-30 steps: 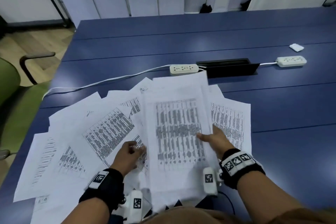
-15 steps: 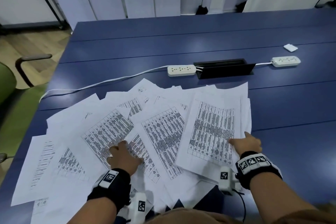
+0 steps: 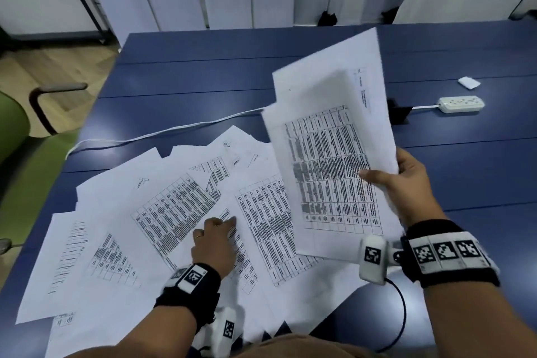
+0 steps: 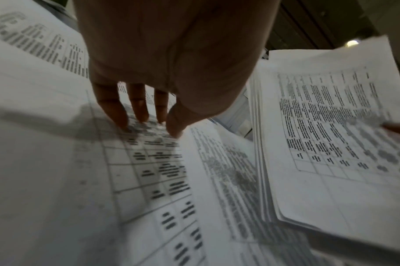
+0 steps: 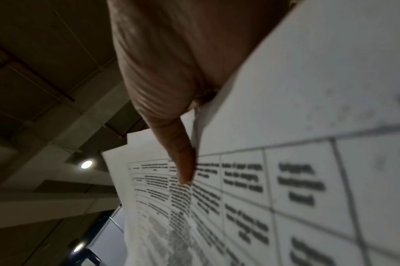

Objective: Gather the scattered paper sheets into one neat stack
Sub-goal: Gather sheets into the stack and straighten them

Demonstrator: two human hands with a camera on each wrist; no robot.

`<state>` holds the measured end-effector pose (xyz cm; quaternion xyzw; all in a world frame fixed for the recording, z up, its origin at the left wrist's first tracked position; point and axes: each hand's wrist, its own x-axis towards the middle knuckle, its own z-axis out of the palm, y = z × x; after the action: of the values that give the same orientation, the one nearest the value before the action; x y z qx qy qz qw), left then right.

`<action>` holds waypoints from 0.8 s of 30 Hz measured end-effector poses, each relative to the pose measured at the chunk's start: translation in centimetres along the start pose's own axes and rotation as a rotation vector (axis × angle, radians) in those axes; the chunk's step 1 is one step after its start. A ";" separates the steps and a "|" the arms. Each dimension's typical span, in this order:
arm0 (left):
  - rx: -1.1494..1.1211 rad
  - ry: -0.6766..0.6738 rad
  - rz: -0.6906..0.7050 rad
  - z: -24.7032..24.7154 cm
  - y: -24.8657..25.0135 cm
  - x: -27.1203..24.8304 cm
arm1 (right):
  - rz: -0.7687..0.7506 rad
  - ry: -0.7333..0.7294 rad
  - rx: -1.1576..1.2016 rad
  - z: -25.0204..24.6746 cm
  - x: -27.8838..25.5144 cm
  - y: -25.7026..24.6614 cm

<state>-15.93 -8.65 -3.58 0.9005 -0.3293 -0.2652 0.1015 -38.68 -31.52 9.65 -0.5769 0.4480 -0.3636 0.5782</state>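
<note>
a: what is the right hand (image 3: 406, 183) doing?
b: it holds a bunch of sheets (image 3: 334, 154) up off the blue worktop (image 3: 203, 67). the thumb lies on the printed top page and the other fingers are behind the bunch. the bunch is tilted, its far end up high.
a: and the left hand (image 3: 213, 244)?
b: it is down on the loose sheets (image 3: 162, 212). its fingers (image 4: 117, 108) are spread and straight, tips touching a page with a table printed on it. it grips nothing.
a: where are the loose sheets?
b: fanned out flat on the near part of the worktop, lying over each other, mostly left of the held bunch.
a: anything else?
b: a white power strip (image 3: 460, 104) far right, a small white thing (image 3: 468, 82) behind it, a white cord (image 3: 162, 134), and a green chair (image 3: 14, 131) at the left.
</note>
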 end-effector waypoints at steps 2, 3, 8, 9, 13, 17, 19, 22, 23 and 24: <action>-0.103 -0.032 0.050 0.1 0.7 0.4 | 0.026 -0.054 0.065 0.2 0.1 0.2; -0.192 -0.049 0.057 0.1 1.2 0.6 | 0.056 -0.088 0.070 0.2 0.3 0.9; -0.716 -0.112 -0.103 0.5 2.7 1.0 | 0.398 -0.188 -0.203 1.6 0.8 8.0; -0.733 -0.089 -0.146 0.5 2.9 0.9 | 0.419 -0.190 -0.346 2.0 0.6 9.7; -0.778 -0.114 -0.207 1.3 2.2 1.5 | 0.285 -0.210 -1.077 3.1 -0.5 13.3; -0.925 -0.168 -0.135 0.6 2.6 1.0 | 0.243 -0.242 -0.845 4.1 -0.8 12.3; -0.965 -0.162 -0.172 0.7 2.4 1.2 | 0.353 -0.293 -0.588 4.4 -0.9 11.8; -1.002 -0.137 -0.184 0.6 2.4 1.1 | 0.491 -0.341 -0.472 4.9 -1.2 11.2; -1.032 -0.164 -0.175 0.5 2.2 1.2 | 0.498 -0.340 -0.480 5.0 -1.2 11.2; -1.068 -0.190 -0.173 0.3 2.0 1.4 | 0.489 -0.341 -0.483 5.0 -1.3 11.1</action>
<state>-16.28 -11.06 -3.73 0.7197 -0.0816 -0.4829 0.4921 -35.43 -27.85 -1.54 -0.6248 0.5427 0.0023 0.5613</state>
